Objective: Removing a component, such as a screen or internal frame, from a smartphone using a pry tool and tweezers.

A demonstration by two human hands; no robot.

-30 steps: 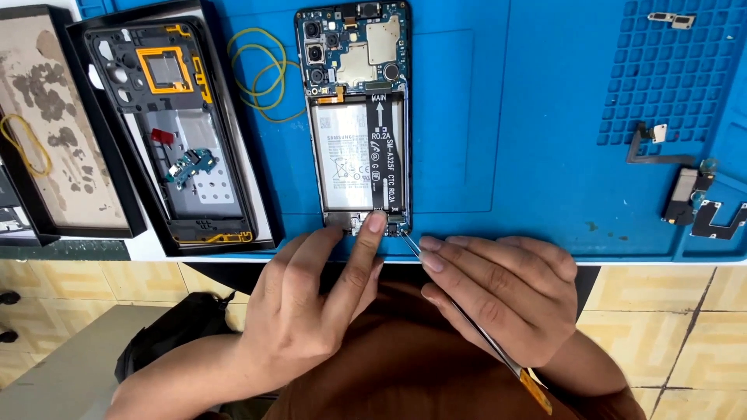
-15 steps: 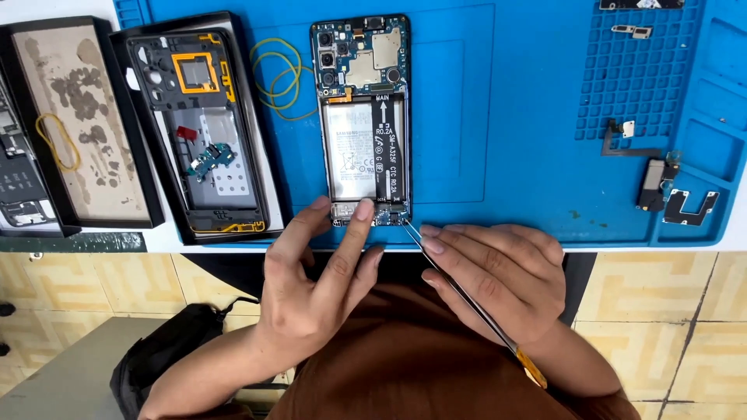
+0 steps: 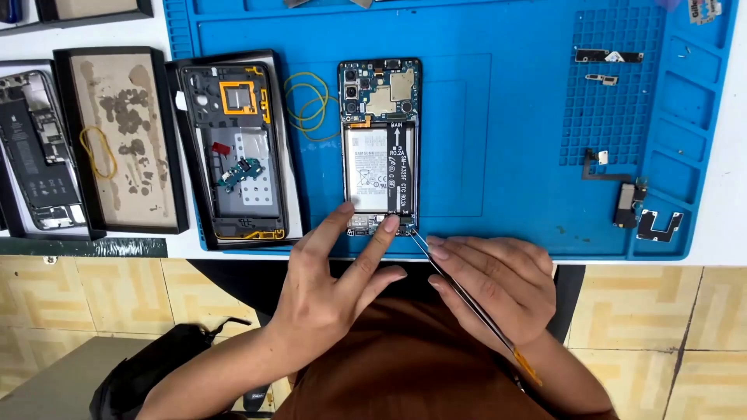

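Since half a second ago, view tilted; hands barely moved. Blue mat (image 3: 498,155) holds opened phone (image 3: 380,144). Left hand (image 3: 331,292), fingers spread, pins phone's bottom edge. Right hand (image 3: 494,288) pinches tweezers (image 3: 467,299), tip at lower corner. Slip could puncture battery (image 3: 373,173).

One opened phone (image 3: 380,144); two hands (image 3: 331,292); one tweezers (image 3: 467,303); two rubber bands (image 3: 311,105)
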